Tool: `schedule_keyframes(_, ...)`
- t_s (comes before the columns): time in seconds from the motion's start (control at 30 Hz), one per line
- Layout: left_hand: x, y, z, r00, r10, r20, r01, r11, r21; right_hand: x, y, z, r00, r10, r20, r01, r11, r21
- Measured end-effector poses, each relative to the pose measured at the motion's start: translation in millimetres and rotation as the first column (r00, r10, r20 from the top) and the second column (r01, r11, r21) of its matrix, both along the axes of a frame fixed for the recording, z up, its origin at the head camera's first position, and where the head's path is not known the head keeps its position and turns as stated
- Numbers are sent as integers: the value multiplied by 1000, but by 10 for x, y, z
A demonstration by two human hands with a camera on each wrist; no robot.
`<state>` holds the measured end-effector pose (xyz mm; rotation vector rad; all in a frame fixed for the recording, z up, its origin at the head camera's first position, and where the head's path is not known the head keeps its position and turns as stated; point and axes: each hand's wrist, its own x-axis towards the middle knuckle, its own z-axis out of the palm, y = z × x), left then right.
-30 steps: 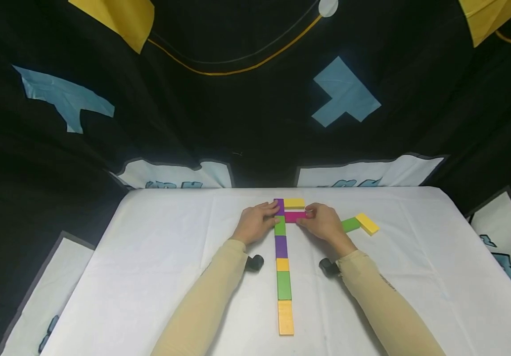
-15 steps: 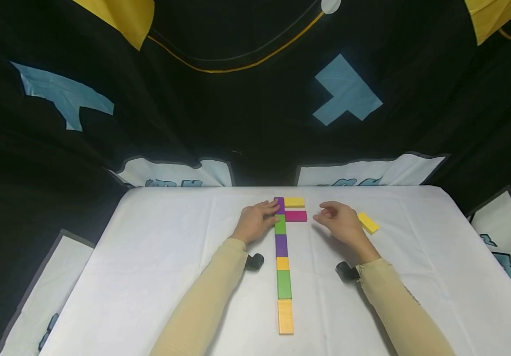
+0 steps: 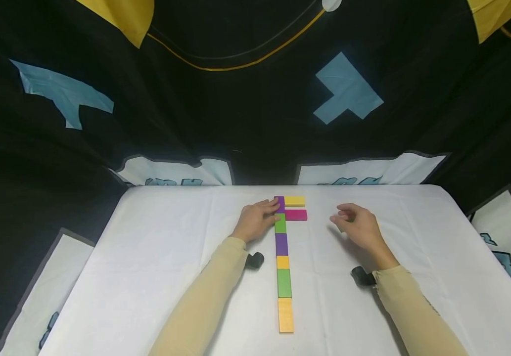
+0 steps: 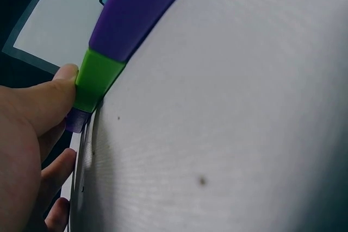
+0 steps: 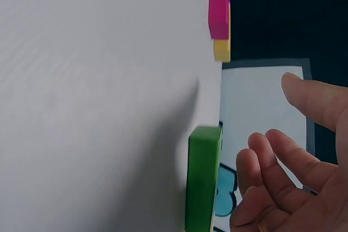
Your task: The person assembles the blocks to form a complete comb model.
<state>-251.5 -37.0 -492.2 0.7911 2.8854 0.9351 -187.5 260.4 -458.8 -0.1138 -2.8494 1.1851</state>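
Observation:
In the head view, a column of flat coloured blocks runs toward the person. My left hand [image 3: 255, 220] lies at its far end, fingers over the purple block [image 3: 281, 200] and thumb at the light green block [image 3: 280, 224]. The left wrist view shows that thumb along the green block's side [image 4: 98, 80]. Sticking out rightward from the column are a yellow block [image 3: 294, 201] and a magenta block [image 3: 296, 215]. My right hand [image 3: 358, 226] hovers with loosely bent fingers and holds nothing. Beside it in the right wrist view is a darker green block [image 5: 203, 180], mostly hidden in the head view.
Nearer the person, the column continues with a purple block [image 3: 281, 244], a small orange block [image 3: 282, 262], a green block [image 3: 284, 283] and a light orange block [image 3: 286, 315]. All lie on a white-covered table [image 3: 148, 277]. A dark patterned curtain [image 3: 237, 123] hangs behind.
My right hand has let go of the magenta block and moved rightward, over the darker green block and the loose yellow block. The left hand has stayed in place.

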Motion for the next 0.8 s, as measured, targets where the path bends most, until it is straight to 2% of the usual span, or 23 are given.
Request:
schedule_keyframes(0.2, -3, 9, -4, 1000, -3, -5, 3, 1000, 1, 63, 107, -4, 999, 8, -34, -7, 1000, 30)
schedule_keyframes(0.53, -1, 11, 15, 1000, 10, 20, -9, 1000, -19, 160, 203, 26, 1000, 9, -3, -8, 997, 78)
schedule_keyframes(0.8, -1, 10, 19, 1000, 7, 13, -6, 1000, -14, 178, 268, 39, 999, 49, -15, -46, 989, 144)
